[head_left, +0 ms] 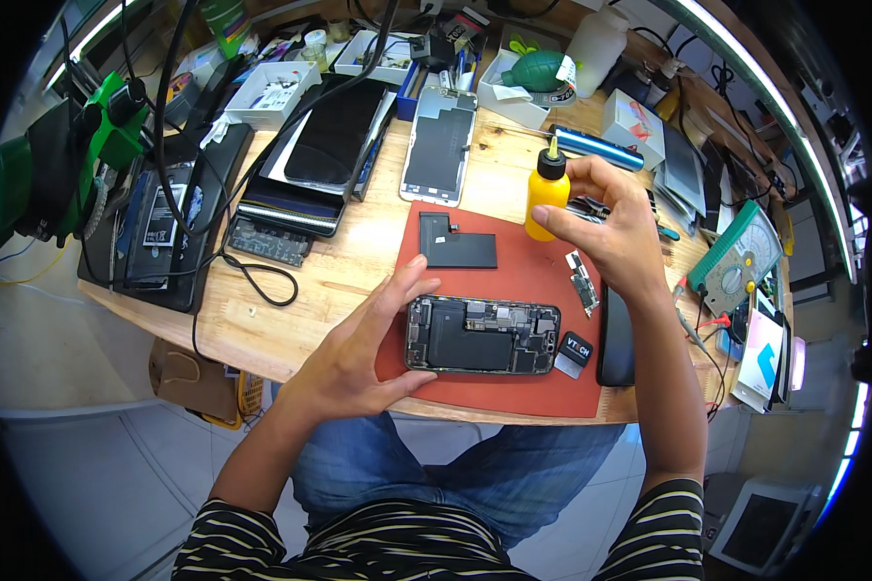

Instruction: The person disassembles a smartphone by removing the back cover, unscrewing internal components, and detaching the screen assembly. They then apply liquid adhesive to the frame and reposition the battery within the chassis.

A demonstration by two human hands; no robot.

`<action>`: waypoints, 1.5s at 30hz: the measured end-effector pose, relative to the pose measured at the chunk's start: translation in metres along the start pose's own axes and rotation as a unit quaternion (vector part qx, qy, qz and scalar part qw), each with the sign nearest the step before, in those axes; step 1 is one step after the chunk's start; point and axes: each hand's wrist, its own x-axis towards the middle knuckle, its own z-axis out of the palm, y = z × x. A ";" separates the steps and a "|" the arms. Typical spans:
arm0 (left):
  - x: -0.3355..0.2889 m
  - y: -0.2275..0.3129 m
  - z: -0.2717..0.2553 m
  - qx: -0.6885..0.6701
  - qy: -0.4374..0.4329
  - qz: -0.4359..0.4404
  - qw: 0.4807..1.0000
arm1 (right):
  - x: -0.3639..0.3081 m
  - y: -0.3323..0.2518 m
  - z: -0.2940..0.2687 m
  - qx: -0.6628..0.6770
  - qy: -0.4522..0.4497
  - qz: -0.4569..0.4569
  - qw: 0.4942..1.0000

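An opened phone [482,336] with its inner parts bare lies on a red-brown mat [513,395]. My left hand [358,341] spans its left end, thumb at the near corner and fingers by the far one. Beyond the phone my right hand [610,221] grips a yellow dropper bottle [536,198] with a black cap and pale nozzle, held upright over the mat's far edge. A loose black battery [458,250] rests on the mat. To its right is a small circuit board [582,284], and a small black-and-grey piece [575,354] sits right of the phone.
A dark slab [617,334] borders the mat's right side. Behind the mat stand a phone back panel [439,145] and a black-screened device [335,131]. Cables [262,276] cross the left side. A green-edged multimeter [741,247] stands far right, a green microscope [58,165] far left.
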 end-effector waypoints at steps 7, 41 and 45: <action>0.003 -0.003 -0.002 0.023 -0.013 0.013 1.000 | -0.009 0.004 -0.006 -0.044 0.026 -0.054 0.997; 0.004 0.002 -0.002 -0.046 0.003 -0.063 0.997 | -0.013 0.008 0.005 -0.028 0.028 -0.063 0.997; 0.001 0.001 -0.001 -0.054 0.006 -0.053 0.997 | -0.016 -0.014 -0.008 0.029 0.005 -0.052 0.998</action>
